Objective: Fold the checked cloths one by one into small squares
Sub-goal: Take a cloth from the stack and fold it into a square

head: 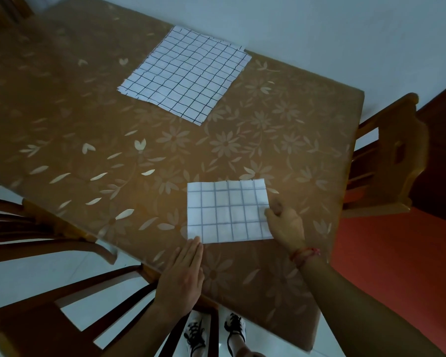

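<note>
Left hand (183, 274) lay flat, steadying the folded checked cloth (227, 212) just ahead; right hand (285, 222) pinched its edge, probably to fold it.

L hand (182, 275), R hand (286, 224) on cloth (227, 211)

One brown counter with pale flowers on its cover (242, 150) is standing here. Two lots of cloth are lying on it: one folded white checked cloth (227, 211) at the front and one flat pile of white checked cloths (186, 73) at the back. I cannot tell how many cloths are lying in that pile.

Two bare hands are showing, the left hand (183, 276) and the right hand (283, 222). One red string band (305, 253) is going round the right wrist.

Three brown wooden chairs are standing around: the near left chair (36, 325), the far left chair (49, 228) and the right chair (392, 155).

Two white shoes with black laces are peeking out below, the left shoe (195, 333) and the right shoe (234, 328).
</note>
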